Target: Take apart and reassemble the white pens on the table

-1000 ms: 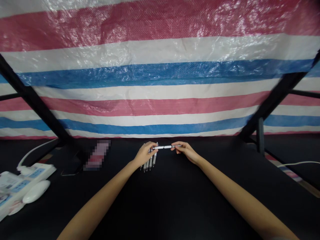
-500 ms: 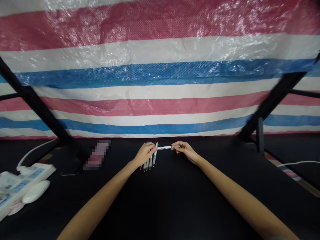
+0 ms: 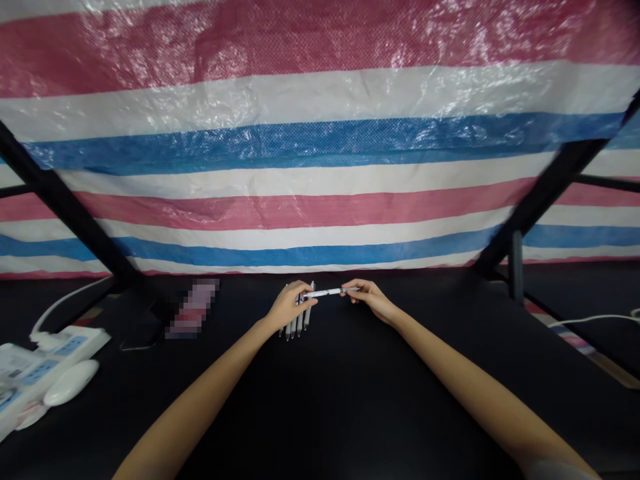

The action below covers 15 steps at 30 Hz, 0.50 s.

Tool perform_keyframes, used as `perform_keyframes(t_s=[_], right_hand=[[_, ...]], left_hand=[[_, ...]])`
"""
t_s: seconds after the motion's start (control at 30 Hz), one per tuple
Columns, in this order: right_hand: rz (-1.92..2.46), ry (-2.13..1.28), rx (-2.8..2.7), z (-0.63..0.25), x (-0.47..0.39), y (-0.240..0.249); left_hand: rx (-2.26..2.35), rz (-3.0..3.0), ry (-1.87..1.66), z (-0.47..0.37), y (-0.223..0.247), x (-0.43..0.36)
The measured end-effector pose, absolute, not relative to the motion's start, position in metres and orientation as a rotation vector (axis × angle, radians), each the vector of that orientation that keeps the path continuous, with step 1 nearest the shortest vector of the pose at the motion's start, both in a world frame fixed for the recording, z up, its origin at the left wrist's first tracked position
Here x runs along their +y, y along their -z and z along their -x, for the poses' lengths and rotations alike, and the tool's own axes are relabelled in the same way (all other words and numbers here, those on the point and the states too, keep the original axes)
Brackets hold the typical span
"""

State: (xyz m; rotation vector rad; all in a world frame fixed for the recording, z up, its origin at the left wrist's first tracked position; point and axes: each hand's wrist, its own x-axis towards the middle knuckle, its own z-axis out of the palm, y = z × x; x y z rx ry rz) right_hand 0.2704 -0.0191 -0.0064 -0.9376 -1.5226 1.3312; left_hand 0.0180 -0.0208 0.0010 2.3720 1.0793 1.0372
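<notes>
A striped sheet (image 3: 320, 180) hangs behind a black table (image 3: 325, 407). A white pen (image 3: 326, 293) spans the hands: the right hand (image 3: 371, 300) pinches its grey end, while the left hand (image 3: 289, 305) curls about the other, its grip unclear, beside more pens (image 3: 299, 325). It looks light, stiff, perhaps slick, best held at the grey end.

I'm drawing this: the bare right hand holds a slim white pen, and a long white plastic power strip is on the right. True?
Wrong side: the head view shows the white plastic power strip on the left. The right hand does hold the pen.
</notes>
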Motion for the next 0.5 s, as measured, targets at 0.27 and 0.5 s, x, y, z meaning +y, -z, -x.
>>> perform_keyframes(t_s=[0.27,0.5], right_hand=[[0.934,-1.339,-1.513,-0.2692,-0.0202,0.0042],[0.94,-1.337,-1.506,-0.2702,-0.0195,0.0052]], left_hand=[[1.038,-2.384,-1.028,-0.0183,-0.0014,-0.0209],[1.08,-2.335,-1.005,-0.0183,-0.0022,-0.021]])
